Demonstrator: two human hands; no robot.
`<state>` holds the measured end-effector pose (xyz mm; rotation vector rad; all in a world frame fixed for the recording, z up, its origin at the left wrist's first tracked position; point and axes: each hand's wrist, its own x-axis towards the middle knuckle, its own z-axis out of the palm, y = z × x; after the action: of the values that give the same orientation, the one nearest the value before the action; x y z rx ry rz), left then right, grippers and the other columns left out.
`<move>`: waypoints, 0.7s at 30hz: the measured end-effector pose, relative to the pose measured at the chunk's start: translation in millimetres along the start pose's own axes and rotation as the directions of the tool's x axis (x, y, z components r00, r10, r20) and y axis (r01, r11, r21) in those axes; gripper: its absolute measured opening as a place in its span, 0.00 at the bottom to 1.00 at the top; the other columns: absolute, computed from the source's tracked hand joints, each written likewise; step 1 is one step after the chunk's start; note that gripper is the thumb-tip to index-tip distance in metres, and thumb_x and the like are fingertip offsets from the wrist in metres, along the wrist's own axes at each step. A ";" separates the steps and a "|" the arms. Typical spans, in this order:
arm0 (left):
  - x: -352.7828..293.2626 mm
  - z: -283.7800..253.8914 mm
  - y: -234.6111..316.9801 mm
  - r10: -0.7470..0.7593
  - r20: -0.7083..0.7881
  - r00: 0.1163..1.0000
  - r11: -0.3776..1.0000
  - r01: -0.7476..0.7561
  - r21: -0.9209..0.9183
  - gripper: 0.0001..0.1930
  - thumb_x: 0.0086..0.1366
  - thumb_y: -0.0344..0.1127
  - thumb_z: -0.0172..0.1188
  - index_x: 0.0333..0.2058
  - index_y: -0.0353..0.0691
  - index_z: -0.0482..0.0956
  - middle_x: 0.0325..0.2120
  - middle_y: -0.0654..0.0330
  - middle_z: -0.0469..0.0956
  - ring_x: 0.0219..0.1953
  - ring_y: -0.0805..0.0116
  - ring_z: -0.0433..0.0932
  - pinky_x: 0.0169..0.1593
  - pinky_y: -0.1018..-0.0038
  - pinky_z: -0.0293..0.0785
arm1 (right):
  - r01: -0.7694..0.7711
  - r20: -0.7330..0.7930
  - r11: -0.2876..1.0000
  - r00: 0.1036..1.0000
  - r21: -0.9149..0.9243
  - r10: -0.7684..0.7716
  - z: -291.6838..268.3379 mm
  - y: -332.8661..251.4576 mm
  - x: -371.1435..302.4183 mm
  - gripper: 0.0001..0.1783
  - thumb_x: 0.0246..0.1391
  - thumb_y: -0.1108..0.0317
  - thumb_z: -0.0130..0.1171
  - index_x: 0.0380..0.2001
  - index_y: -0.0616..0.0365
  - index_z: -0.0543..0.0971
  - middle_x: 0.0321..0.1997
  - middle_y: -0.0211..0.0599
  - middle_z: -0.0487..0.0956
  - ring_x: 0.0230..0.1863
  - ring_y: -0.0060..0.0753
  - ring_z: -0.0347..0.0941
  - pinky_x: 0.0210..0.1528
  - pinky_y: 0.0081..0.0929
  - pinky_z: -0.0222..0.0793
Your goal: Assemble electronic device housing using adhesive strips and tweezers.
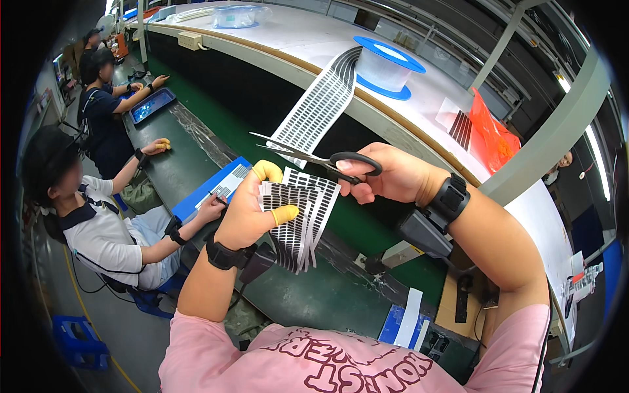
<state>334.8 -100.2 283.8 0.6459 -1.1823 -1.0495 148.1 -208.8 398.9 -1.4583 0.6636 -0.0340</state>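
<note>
My left hand (pixel 252 209), with yellow finger cots on thumb and a finger, grips several cut label sheets (pixel 303 219) printed with rows of black rectangles. In my right hand (pixel 386 171) is a pair of scissors (pixel 354 164) with black handles. Their blades point left and are parted, near the lower end of a long label strip (pixel 321 105). That strip hangs over the shelf edge from a reel (pixel 386 67) with blue flanges. The cut sheets are just below the strip's end; whether they touch it I cannot tell.
A white shelf (pixel 301 36) runs across the back above a dark green bench (pixel 288 295). An orange-red plastic bag (pixel 491 134) lies beside a slanted post (pixel 557 137). Co-workers sit at left, one over a blue board (pixel 190 203). A blue stool (pixel 78 340) stands lower left.
</note>
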 end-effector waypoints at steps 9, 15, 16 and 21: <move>-2.8 0.4 22.5 0.105 0.004 0.995 0.955 -0.102 0.280 0.21 0.42 0.19 0.61 0.34 0.41 0.62 0.31 0.67 0.67 0.34 0.80 0.68 0.38 0.82 0.65 | -0.001 -0.243 0.984 0.969 -0.180 -0.043 7.5 36.6 -62.5 0.19 0.47 0.53 0.57 0.18 0.59 0.75 0.13 0.29 0.72 0.16 0.17 0.66 0.23 0.14 0.62; 67.5 46.1 58.8 0.213 0.200 0.956 0.872 -0.278 0.402 0.26 0.45 0.22 0.62 0.44 0.37 0.62 0.39 0.61 0.69 0.38 0.76 0.71 0.43 0.80 0.67 | -0.104 -0.397 0.987 0.906 0.123 0.145 21.4 151.0 -141.7 0.17 0.51 0.57 0.54 0.17 0.59 0.74 0.15 0.30 0.73 0.17 0.18 0.68 0.22 0.14 0.62; 93.9 60.0 64.6 0.309 0.270 0.912 0.744 -0.408 0.530 0.26 0.46 0.22 0.61 0.45 0.36 0.62 0.40 0.61 0.68 0.38 0.76 0.71 0.43 0.80 0.67 | -0.097 -0.401 0.971 0.898 0.219 0.180 23.2 167.5 -154.2 0.16 0.51 0.58 0.54 0.20 0.60 0.75 0.17 0.31 0.74 0.17 0.19 0.69 0.22 0.14 0.63; 242.4 144.8 78.5 0.092 0.313 0.945 0.954 -0.174 0.245 0.21 0.49 0.18 0.55 0.44 0.31 0.64 0.33 0.55 0.73 0.32 0.67 0.75 0.37 0.73 0.73 | 0.023 -0.442 0.949 0.888 0.316 0.125 43.6 206.8 -204.6 0.14 0.52 0.63 0.52 0.31 0.65 0.75 0.21 0.31 0.75 0.23 0.18 0.70 0.29 0.14 0.64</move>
<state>227.9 -272.0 495.7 0.6191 -1.6321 -0.8970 -77.3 -55.7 288.2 -1.1249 1.0320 -0.4375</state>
